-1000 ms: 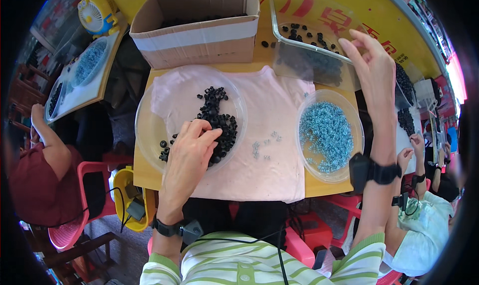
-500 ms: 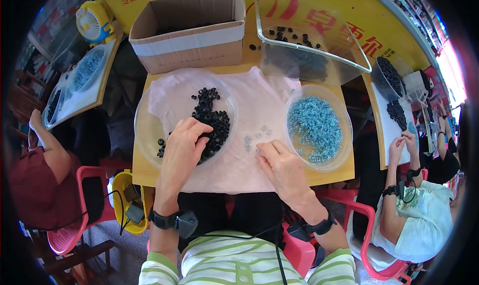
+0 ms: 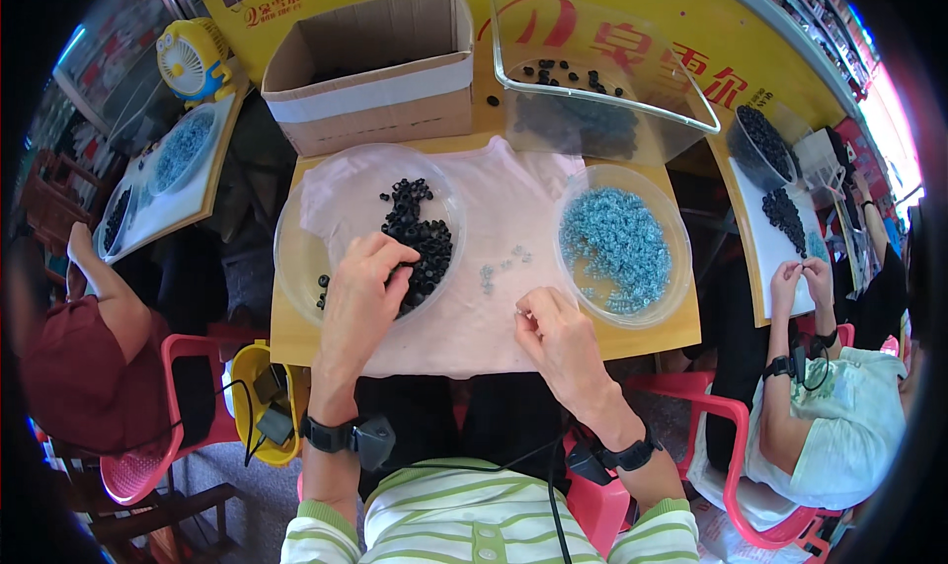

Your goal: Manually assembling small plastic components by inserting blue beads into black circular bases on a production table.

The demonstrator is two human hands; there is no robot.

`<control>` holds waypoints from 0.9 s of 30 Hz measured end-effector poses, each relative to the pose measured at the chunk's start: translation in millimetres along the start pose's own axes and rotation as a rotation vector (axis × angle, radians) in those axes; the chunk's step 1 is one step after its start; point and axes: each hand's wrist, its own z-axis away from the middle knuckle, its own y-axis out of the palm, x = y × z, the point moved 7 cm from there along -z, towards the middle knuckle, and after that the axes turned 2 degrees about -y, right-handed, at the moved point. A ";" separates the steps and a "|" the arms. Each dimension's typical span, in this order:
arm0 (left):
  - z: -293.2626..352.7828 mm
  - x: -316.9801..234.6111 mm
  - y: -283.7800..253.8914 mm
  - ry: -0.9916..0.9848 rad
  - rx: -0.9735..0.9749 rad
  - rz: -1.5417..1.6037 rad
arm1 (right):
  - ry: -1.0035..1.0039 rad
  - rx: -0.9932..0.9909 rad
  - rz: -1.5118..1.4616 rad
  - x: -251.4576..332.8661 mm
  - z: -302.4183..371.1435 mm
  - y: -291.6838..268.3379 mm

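My left hand [image 3: 363, 285] reaches into a clear round tray [image 3: 286, 253], its fingers curled together at the edge of a pile of small black plastic pieces [image 3: 423, 243]. What its fingertips hold, if anything, is hidden. Over the pink cloth [image 3: 464, 332], my right hand [image 3: 558, 337] is closed in a pinch, with a tiny pale bit showing at the fingertips. Just beyond it, several small clear pieces [image 3: 507, 265] lie loose on the cloth. To the right, a second round tray [image 3: 681, 273] holds many small translucent blue pieces [image 3: 617, 243].
Behind the trays stand an open cardboard box [image 3: 370, 100] and a clear plastic bin [image 3: 652, 134] with black pieces in it. A yellow bucket [image 3: 262, 445] is left of my legs. Co-workers sit at side tables, one person [image 3: 829, 426] at right, another [image 3: 94, 366] at left.
My right hand has drawn slightly back toward me, away from the loose clear pieces, fingers pinched. My left hand stays at the black pile. The whole view has shifted a little.
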 end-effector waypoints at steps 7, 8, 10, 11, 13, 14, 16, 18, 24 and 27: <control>-20.2 11.3 1.2 -0.026 -0.037 -0.078 | -0.062 0.031 0.116 6.4 6.7 -5.4; -22.8 13.9 5.9 -0.011 -0.033 -0.087 | -0.063 0.030 0.113 5.0 7.1 -5.2; -25.1 16.3 11.0 0.002 -0.029 -0.101 | -0.112 0.087 0.292 4.9 8.9 0.2; -26.1 16.2 12.5 0.007 -0.028 -0.136 | -0.112 0.087 0.288 4.3 8.4 -0.3; -27.3 19.4 17.1 0.013 -0.018 -0.169 | -0.182 0.122 0.354 8.1 9.2 1.7; -27.6 24.0 18.3 -0.012 -0.011 -0.136 | -0.178 0.122 0.352 8.5 9.2 0.9; -28.5 26.9 17.8 -0.036 -0.005 -0.105 | -0.211 0.138 0.357 11.8 9.1 0.3; -29.8 29.1 17.8 -0.083 0.020 -0.059 | -0.250 0.114 0.355 11.7 10.2 2.8; -14.3 11.3 1.0 -0.143 -0.097 0.331 | -0.255 0.102 0.317 12.4 9.4 3.1; 7.5 6.7 16.8 -0.350 0.009 0.960 | -0.230 0.117 0.304 1.5 12.3 6.9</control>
